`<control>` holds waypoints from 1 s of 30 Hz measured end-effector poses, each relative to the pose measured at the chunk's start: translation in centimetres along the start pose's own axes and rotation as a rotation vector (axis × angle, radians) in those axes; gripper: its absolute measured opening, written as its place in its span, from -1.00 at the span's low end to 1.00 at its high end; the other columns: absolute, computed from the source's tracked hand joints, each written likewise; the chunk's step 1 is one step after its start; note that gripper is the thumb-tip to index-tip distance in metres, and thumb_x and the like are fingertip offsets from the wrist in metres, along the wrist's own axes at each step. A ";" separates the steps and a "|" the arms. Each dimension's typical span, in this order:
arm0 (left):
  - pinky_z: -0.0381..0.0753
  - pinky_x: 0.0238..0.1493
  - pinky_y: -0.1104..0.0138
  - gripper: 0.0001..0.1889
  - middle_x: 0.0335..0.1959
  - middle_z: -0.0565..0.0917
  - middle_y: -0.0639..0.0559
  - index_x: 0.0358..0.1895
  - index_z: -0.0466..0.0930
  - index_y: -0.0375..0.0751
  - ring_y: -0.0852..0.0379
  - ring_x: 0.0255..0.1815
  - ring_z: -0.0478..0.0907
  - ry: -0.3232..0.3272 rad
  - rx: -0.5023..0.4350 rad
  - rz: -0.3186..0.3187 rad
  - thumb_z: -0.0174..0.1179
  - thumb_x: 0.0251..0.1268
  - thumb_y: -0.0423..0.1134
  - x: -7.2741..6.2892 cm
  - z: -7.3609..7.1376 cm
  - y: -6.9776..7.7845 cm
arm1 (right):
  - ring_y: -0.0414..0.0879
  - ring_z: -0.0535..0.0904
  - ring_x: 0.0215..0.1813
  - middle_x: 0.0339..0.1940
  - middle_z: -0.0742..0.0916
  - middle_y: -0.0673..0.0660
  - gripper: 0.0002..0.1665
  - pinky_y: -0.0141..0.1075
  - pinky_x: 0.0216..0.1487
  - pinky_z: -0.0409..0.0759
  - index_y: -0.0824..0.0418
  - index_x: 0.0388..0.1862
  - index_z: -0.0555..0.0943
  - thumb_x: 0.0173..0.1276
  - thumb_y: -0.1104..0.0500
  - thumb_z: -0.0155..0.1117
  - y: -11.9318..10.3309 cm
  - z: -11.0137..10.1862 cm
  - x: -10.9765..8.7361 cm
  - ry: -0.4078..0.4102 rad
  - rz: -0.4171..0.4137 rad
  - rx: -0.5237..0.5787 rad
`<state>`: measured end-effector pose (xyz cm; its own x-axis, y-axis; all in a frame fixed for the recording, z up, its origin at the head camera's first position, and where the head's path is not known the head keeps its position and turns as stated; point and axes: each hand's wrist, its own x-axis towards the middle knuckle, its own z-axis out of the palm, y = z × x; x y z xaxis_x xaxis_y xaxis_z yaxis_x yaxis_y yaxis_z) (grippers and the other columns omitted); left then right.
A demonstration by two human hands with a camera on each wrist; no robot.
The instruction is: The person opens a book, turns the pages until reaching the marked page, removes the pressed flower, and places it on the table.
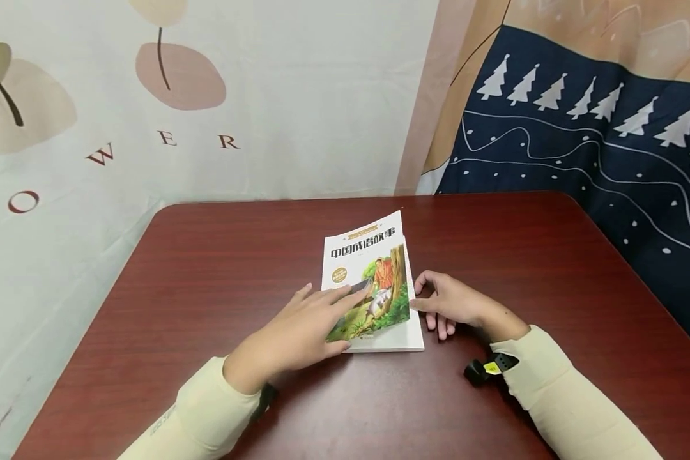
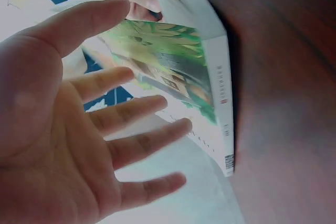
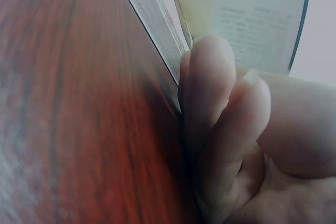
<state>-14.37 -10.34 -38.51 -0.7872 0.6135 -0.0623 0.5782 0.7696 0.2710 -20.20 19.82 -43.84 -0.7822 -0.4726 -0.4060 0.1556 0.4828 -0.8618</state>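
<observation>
Cream sleeves (image 1: 209,402) stretched over the table (image 1: 230,255). The left hand (image 1: 299,332) had its fingers spread wide over the book (image 1: 374,239), which lay on the table, cover partly raised. The right hand (image 1: 451,300) curled its fingers at the book's right edge; whether they pinched the cover I couldn't tell.

Book cover (image 1: 386,295) before me: smooth paper. Page edges (image 3: 152,19): matt, finely layered. Surface (image 1: 236,268): wood-grained, smooth, softly glossy. My sleeves (image 1: 207,409): matt cloth. Navy hanging (image 1: 552,144): creased matt cloth. Strap (image 1: 504,362) at my right wrist: plastic-looking.
</observation>
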 end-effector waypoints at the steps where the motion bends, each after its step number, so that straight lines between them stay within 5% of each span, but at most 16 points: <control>1: 0.14 0.48 -0.26 -0.10 0.53 0.34 -0.01 0.59 0.12 0.19 0.06 0.53 0.31 0.008 0.003 0.015 0.40 0.21 0.05 0.0 -0.1 0.1 | -0.12 0.57 -0.80 -0.72 0.62 0.14 -0.59 -0.33 -0.79 0.48 0.31 0.02 0.28 0.46 0.13 0.24 0.0 0.0 0.0 -0.002 0.004 0.001; 11: 0.43 0.34 -0.08 -0.11 0.41 0.50 -0.03 0.58 0.16 0.08 -0.04 0.43 0.45 0.139 0.050 0.091 0.40 0.20 0.06 -0.7 -1.4 -0.1 | -0.09 0.58 -0.80 -0.71 0.64 0.15 -0.57 -0.29 -0.77 0.51 0.27 -0.01 0.31 0.43 0.06 0.30 0.1 -0.2 0.3 0.005 0.019 -0.034; 30: 0.49 0.25 0.02 0.01 0.40 0.49 0.02 0.60 0.06 0.15 0.06 0.36 0.48 0.382 0.091 0.099 0.47 0.12 0.06 -2.7 -5.2 0.0 | -0.08 0.57 -0.80 -0.70 0.63 0.16 -0.54 -0.30 -0.77 0.51 0.29 0.01 0.31 0.42 0.08 0.31 -0.2 -0.2 0.0 0.015 0.017 -0.041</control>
<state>-13.33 -12.89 -33.35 -0.7401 0.5885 0.3255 0.6581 0.7334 0.1703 -20.31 19.85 -43.58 -0.7885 -0.4536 -0.4154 0.1438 0.5207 -0.8416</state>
